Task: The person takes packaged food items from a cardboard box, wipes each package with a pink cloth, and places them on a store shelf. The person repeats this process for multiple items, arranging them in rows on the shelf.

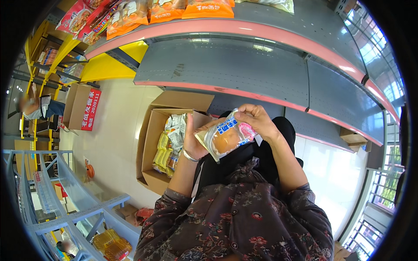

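Observation:
A clear plastic package with a round brown bread bun [225, 138] is in front of my torso. It bears blue writing and a pink patch. My right hand [259, 122] pinches its upper right edge between thumb and fingers. Against its left side lies my left hand [196, 138], thumb raised and palm towards the package; its fingers pass behind and are partly hidden. Just left of that hand stands an open cardboard box [147, 143], holding several small wrapped packets [166, 143], some yellow and some whitish.
Grey metal shelves [222, 62] with pink edge strips span the front. Orange and red food packs [166, 11] sit on the top one. A box with a red printed panel [91, 109] stands left, near a person [42, 106]. Blue-grey racking [85, 212] is at lower left.

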`<action>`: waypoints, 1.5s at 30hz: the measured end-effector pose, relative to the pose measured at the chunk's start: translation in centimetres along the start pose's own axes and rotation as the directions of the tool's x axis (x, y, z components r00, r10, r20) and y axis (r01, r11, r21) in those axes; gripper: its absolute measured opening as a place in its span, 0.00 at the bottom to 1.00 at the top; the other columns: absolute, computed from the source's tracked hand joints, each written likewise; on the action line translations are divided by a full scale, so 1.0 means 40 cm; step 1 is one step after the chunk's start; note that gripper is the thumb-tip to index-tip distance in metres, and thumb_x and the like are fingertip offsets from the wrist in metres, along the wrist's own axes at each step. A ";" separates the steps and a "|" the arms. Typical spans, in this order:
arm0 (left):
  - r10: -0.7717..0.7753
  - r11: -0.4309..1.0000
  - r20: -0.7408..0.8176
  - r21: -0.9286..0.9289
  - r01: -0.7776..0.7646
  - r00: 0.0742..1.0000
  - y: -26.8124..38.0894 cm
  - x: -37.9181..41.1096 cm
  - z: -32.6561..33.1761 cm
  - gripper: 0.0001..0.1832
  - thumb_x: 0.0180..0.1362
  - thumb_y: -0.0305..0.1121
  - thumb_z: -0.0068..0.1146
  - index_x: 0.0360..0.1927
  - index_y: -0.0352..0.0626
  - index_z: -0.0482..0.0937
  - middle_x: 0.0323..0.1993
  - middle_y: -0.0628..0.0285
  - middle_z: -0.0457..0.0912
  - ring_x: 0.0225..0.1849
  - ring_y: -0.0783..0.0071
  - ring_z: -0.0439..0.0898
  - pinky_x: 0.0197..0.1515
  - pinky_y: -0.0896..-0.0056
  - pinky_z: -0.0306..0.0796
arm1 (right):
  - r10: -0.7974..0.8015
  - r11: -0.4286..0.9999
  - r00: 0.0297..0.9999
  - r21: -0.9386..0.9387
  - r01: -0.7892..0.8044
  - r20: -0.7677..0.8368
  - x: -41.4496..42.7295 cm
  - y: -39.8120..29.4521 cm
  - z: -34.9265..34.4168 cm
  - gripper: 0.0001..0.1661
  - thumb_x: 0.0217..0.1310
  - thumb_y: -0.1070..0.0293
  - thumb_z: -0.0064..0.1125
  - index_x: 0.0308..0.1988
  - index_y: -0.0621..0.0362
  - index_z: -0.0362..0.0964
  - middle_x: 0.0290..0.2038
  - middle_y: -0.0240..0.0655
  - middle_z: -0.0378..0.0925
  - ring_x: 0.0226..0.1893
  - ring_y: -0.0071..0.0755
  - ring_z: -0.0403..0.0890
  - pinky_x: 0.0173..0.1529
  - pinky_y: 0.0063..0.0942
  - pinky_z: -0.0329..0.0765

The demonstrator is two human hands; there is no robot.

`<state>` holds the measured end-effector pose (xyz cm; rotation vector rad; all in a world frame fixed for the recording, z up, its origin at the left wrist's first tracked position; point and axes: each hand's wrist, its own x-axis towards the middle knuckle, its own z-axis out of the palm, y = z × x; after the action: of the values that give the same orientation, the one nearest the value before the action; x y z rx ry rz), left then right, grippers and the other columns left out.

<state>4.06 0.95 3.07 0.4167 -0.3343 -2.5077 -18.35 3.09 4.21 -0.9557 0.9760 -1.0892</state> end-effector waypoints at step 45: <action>0.240 0.957 0.025 -0.171 -0.233 0.970 -0.088 0.030 -0.055 0.25 0.68 0.48 0.36 0.63 0.48 0.64 0.58 0.61 0.72 0.58 0.68 0.72 0.61 0.62 0.64 | -0.460 0.259 0.849 -0.876 0.407 0.259 -0.045 0.089 0.256 0.37 0.54 0.63 0.54 0.62 0.64 0.56 0.63 0.46 0.60 0.67 0.50 0.54 0.68 0.49 0.49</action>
<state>2.18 2.79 -0.37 0.2374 -0.1779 -2.2909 -8.01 6.85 3.98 -2.2741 1.4456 -0.9589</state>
